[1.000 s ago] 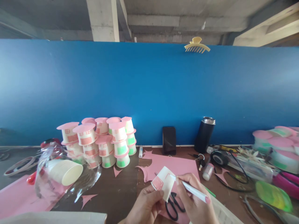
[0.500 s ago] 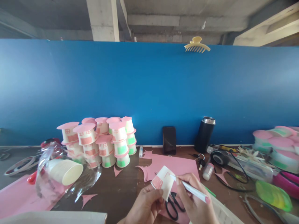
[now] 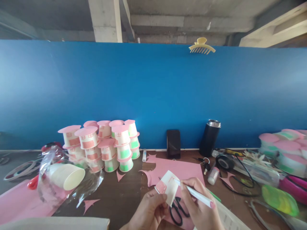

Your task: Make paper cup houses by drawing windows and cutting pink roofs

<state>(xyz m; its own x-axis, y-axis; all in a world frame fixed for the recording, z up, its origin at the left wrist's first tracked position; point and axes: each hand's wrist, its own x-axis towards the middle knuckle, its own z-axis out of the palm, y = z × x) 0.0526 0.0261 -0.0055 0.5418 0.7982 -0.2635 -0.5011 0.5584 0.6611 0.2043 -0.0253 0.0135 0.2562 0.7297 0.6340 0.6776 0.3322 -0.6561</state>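
A blue wall panel [image 3: 153, 95] fills the back of the view, with a yellow hair claw [image 3: 202, 46] perched on its top edge. Below it runs a brown worktable [image 3: 120, 198], on which a pink paper sheet [image 3: 182, 169] lies near the middle. At the left a pile of finished paper cups [image 3: 105, 143] with pink lids stands against the panel, and in front of it a stack of plain cups in a clear plastic bag [image 3: 64, 177] lies on its side. A black flask [image 3: 209, 137] and a dark phone [image 3: 173, 143] lean or stand at the panel. Low in the middle, the left hand [image 3: 150, 212] is curled around a small white cup [image 3: 168, 188], held tipped above the pink sheet. The right hand [image 3: 200, 209] pinches a white pen [image 3: 195, 193], its tip apparently touching the cup's side, though that is hard to tell. Black scissors [image 3: 177, 212] lie just under the hands.
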